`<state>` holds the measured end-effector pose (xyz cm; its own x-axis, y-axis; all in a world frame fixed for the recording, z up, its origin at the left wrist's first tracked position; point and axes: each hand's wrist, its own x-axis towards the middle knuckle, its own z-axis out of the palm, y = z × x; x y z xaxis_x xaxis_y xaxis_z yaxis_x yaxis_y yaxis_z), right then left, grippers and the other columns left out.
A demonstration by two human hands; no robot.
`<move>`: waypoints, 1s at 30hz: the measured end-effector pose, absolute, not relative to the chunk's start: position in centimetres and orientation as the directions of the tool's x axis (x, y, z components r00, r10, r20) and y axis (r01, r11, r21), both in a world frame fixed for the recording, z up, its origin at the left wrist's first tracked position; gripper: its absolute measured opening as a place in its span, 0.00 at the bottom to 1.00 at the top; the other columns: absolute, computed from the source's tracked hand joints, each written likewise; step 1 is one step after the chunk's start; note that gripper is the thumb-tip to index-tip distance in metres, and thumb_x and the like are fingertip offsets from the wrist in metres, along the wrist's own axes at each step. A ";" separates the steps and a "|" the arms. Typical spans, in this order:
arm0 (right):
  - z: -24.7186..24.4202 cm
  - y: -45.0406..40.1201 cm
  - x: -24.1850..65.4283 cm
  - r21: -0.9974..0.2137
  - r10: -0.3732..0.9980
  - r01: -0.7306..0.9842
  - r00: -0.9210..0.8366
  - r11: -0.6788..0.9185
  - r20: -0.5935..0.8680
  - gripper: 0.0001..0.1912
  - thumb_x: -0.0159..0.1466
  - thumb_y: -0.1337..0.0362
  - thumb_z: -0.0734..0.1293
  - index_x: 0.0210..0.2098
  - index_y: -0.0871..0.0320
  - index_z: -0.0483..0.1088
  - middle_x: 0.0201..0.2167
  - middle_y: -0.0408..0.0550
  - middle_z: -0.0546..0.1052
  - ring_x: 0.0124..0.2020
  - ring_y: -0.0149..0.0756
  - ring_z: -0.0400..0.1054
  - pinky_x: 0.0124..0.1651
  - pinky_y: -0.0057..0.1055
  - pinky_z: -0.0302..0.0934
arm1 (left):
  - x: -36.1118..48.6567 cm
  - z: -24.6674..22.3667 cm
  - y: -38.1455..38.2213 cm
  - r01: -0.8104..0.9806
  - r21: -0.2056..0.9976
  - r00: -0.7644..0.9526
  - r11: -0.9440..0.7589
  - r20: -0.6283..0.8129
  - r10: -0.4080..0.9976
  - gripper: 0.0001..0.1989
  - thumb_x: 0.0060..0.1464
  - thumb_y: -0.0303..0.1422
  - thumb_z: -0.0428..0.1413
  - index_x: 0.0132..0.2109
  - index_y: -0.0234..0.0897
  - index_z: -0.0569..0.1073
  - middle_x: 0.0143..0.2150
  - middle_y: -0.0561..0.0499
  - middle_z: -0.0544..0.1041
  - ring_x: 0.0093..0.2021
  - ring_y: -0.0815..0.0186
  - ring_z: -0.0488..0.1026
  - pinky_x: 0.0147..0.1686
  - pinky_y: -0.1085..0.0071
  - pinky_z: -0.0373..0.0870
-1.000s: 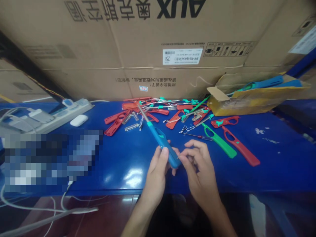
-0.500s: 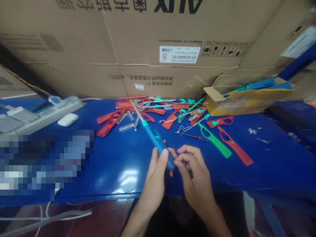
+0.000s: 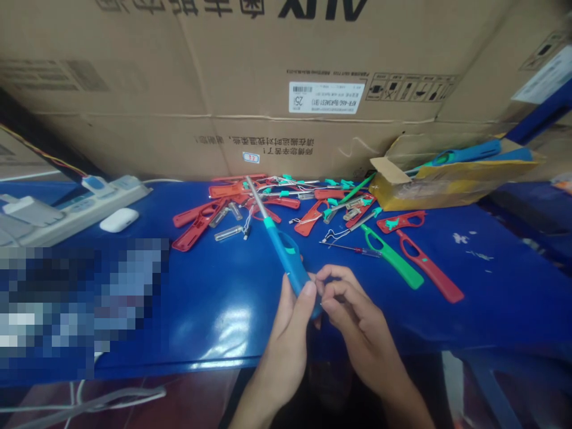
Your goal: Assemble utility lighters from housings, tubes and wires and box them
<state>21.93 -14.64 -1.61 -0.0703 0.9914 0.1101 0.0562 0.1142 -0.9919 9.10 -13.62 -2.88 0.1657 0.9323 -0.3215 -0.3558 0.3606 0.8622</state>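
Observation:
My left hand [image 3: 289,330] is wrapped round the handle of a blue long-nosed lighter [image 3: 292,271]. The lighter slants up and to the left, and its metal tube points at the pile of parts. At the right edge of the handle, my right hand [image 3: 360,319] has its thumb and fingers bent together; whatever lies between the fingertips is too small to make out. Beyond the hands lie a screwdriver [image 3: 369,252] with a clear handle, a green lighter shell [image 3: 400,265] and a red lighter shell [image 3: 433,271].
Red shells [image 3: 203,223], clear tanks [image 3: 227,233] and wired parts are strewn along the back. An open carton [image 3: 447,187] holding blue lighters stands at the right rear. To the left are a power strip [image 3: 107,201] and a white earphone case [image 3: 119,220]. A large cardboard box [image 3: 179,89] forms the back.
Both hands and the blue lighter have shifted slightly right and down in view. The left hand keeps its hold, and the right fingers stay bent beside the handle.

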 end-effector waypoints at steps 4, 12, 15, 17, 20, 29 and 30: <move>-1.7 -14.7 22.2 -0.995 0.989 0.030 -0.121 0.094 0.090 0.09 0.72 0.60 0.63 0.36 0.54 0.70 0.52 0.45 0.67 0.39 0.27 0.69 0.40 0.24 0.68 | 9.1 -3.1 -13.7 -0.335 0.875 0.145 0.350 -0.319 0.936 0.27 0.64 0.52 0.56 0.66 0.51 0.66 0.63 0.50 0.72 0.65 0.58 0.65 0.63 0.65 0.59; -2.0 -14.9 22.3 -0.989 0.989 0.076 -0.093 0.123 0.116 0.08 0.72 0.61 0.64 0.36 0.53 0.71 0.53 0.45 0.68 0.42 0.28 0.70 0.42 0.24 0.67 | 8.8 -1.7 -13.8 -0.280 0.887 0.168 0.367 -0.331 0.928 0.31 0.65 0.51 0.54 0.69 0.47 0.62 0.67 0.47 0.68 0.69 0.53 0.60 0.67 0.58 0.57; -2.1 -15.0 22.2 -0.985 0.988 0.105 -0.089 0.138 0.129 0.08 0.72 0.61 0.63 0.36 0.53 0.71 0.53 0.45 0.68 0.43 0.28 0.70 0.42 0.24 0.67 | 8.7 -1.4 -13.8 -0.274 0.889 0.196 0.367 -0.323 0.926 0.29 0.67 0.51 0.52 0.70 0.49 0.61 0.67 0.48 0.68 0.70 0.56 0.59 0.69 0.59 0.54; -2.3 -15.1 22.2 -0.976 0.986 0.147 -0.078 0.158 0.148 0.07 0.72 0.61 0.64 0.37 0.52 0.71 0.54 0.45 0.68 0.48 0.31 0.70 0.44 0.25 0.67 | 8.8 -1.3 -13.9 -0.273 0.893 0.203 0.357 -0.309 0.929 0.27 0.67 0.50 0.52 0.68 0.49 0.64 0.68 0.49 0.67 0.71 0.58 0.58 0.70 0.62 0.52; -2.8 -15.2 22.1 -0.958 0.980 0.209 -0.045 0.197 0.192 0.06 0.72 0.62 0.64 0.37 0.51 0.71 0.55 0.47 0.68 0.55 0.36 0.69 0.46 0.27 0.67 | 9.1 -1.4 -14.1 -0.280 0.904 0.169 0.324 -0.286 0.943 0.26 0.66 0.50 0.53 0.66 0.48 0.67 0.68 0.50 0.68 0.72 0.58 0.56 0.71 0.64 0.48; -3.0 -15.4 21.8 -0.934 0.972 0.278 0.001 0.227 0.236 0.07 0.72 0.63 0.62 0.38 0.53 0.70 0.55 0.50 0.70 0.51 0.38 0.72 0.38 0.28 0.71 | 9.2 -2.5 -14.0 -0.362 0.885 0.138 0.294 -0.261 0.955 0.25 0.65 0.48 0.56 0.65 0.47 0.69 0.68 0.50 0.68 0.72 0.57 0.57 0.70 0.63 0.50; -2.9 -15.5 21.7 -0.938 0.974 0.270 0.009 0.215 0.226 0.07 0.72 0.63 0.62 0.38 0.53 0.70 0.55 0.51 0.70 0.51 0.38 0.72 0.37 0.28 0.71 | 9.2 -2.6 -13.9 -0.374 0.880 0.134 0.294 -0.262 0.956 0.25 0.65 0.48 0.56 0.65 0.48 0.68 0.68 0.51 0.69 0.72 0.58 0.57 0.70 0.64 0.51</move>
<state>21.72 -15.45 -2.90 0.0089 0.9741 0.2260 0.2705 0.2152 -0.9384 9.16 -13.94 -2.55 0.1344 0.9557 -0.2617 -0.3741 0.2935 0.8797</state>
